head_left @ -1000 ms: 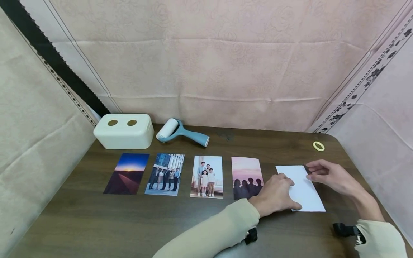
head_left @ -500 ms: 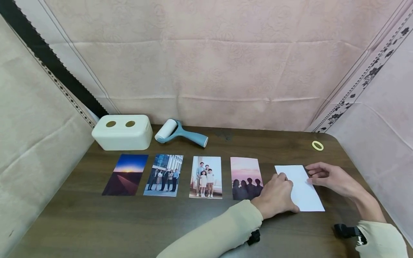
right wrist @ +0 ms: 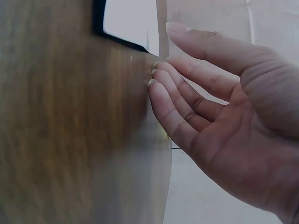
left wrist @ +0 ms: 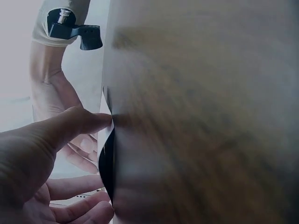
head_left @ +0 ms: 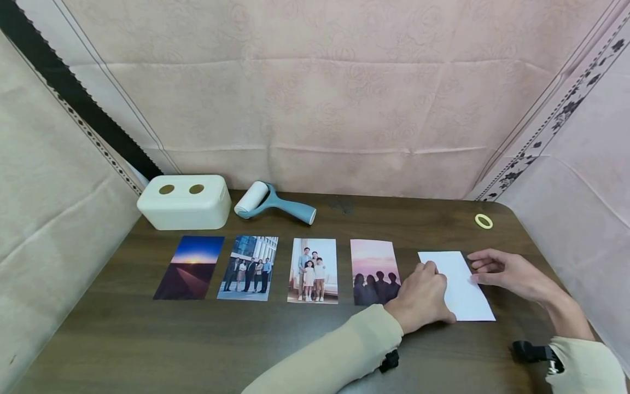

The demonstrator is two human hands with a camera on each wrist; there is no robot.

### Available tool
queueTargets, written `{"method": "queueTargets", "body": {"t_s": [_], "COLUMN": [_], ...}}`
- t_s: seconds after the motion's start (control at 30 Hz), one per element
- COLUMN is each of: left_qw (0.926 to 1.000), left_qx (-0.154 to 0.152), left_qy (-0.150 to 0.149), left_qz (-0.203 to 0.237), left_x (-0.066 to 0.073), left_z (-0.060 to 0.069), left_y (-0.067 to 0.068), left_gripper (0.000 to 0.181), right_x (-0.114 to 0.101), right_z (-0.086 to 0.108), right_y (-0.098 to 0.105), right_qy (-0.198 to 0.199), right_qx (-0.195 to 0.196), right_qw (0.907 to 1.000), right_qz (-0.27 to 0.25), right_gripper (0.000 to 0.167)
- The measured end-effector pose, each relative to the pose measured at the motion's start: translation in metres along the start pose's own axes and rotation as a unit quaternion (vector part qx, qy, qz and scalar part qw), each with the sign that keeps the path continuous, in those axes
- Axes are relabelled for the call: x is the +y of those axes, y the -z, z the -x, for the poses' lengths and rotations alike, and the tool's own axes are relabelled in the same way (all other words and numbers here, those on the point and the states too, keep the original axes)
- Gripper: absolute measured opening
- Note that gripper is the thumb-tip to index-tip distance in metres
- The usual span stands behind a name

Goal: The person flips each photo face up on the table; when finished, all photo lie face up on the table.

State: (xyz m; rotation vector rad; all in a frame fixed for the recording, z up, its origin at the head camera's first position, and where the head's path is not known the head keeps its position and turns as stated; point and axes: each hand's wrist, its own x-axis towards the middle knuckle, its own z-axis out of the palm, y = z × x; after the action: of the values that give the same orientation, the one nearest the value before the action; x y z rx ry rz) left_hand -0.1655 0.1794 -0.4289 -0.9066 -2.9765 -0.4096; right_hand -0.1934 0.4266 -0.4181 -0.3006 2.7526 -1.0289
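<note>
A photo-sized white card (head_left: 469,287) lies at the right end of a row of photos. My left hand (head_left: 420,295) grips its left side, the thumb at the near corner and the fingers further back. In the left wrist view the card (left wrist: 107,163) bows up off the table between thumb and fingers, with a dark underside. My right hand (head_left: 512,275) is at the card's right edge, fingers gently bent and holding nothing. In the right wrist view its fingertips (right wrist: 159,91) rest on or just over the tabletop near the card.
To the left lie a pink silhouette photo (head_left: 372,257), a family photo (head_left: 301,249), a group photo (head_left: 246,251) and a sunset photo (head_left: 189,271). Behind them are a white box (head_left: 189,210) with two holes and a blue-handled lint roller (head_left: 290,207). A yellow-green ring (head_left: 484,221) lies back right.
The left hand has stayed on the card, its thumb shifting slightly left toward the near corner. The right hand has barely moved. The whole view has drifted a little.
</note>
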Motion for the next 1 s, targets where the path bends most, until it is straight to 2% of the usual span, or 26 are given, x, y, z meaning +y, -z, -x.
{"method": "queueTargets", "body": {"t_s": [0.27, 0.53, 0.77, 1.0], "left_qw": [1.0000, 0.9999, 0.9999, 0.9998], "left_qx": [0.007, 0.013, 0.010, 0.009], "left_qy": [0.000, -0.005, -0.005, -0.011], "left_qz": [0.006, 0.004, 0.004, -0.011], "left_x": [-0.002, -0.003, -0.003, -0.003], "left_z": [-0.001, -0.002, -0.001, 0.000], "left_y": [-0.002, -0.002, -0.003, -0.002], "left_gripper": [0.043, 0.042, 0.042, 0.048], "right_x": [0.012, 0.020, 0.023, 0.025], "right_z": [0.007, 0.009, 0.007, 0.010], "right_y": [0.007, 0.011, 0.009, 0.012], "right_qy": [0.034, 0.055, 0.104, 0.095], "right_qx": [-0.019, -0.058, -0.066, -0.073], "right_qw": [0.9990, 0.9967, 0.9921, 0.9922], "right_qz": [-0.020, -0.018, -0.026, -0.032], "right_gripper": [0.045, 0.048, 0.040, 0.041]}}
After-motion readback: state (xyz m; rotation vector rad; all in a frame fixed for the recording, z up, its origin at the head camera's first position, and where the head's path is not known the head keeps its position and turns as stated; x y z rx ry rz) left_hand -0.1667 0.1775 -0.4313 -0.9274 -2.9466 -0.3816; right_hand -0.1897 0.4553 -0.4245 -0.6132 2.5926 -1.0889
